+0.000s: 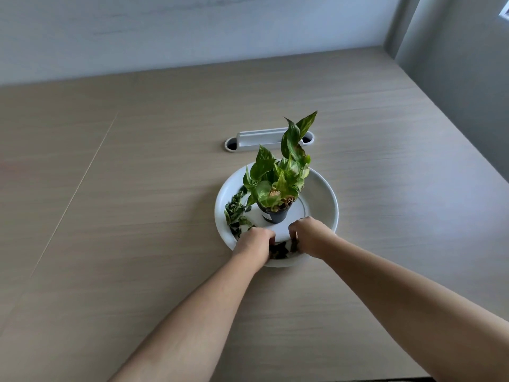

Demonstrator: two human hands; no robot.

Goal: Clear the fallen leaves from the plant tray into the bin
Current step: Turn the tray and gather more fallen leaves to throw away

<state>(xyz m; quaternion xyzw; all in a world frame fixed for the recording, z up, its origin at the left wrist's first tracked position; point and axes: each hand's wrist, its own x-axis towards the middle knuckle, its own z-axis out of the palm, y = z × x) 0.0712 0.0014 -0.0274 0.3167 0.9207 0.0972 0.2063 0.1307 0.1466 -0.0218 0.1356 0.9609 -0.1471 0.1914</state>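
Fallen leaves (279,250) are bunched at the near rim of the white plant tray (325,194), between both hands. Left hand (254,241) and right hand (309,235) are curled, each grip closed on part of that clump. A second strip of leaves (234,213), lying along the tray's left rim, is nearer the left hand. No bin is seen on the bench (137,175).

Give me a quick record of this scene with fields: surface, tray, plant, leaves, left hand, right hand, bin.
surface: wooden table with a cable slot
tray: round white tray near the table's middle
plant: potted plant upright at the tray's centre
leaves: fallen leaves along the tray's left side and near edge
left hand: left hand curled over leaves at the near edge
right hand: right hand curled, pinching leaves
bin: not in view
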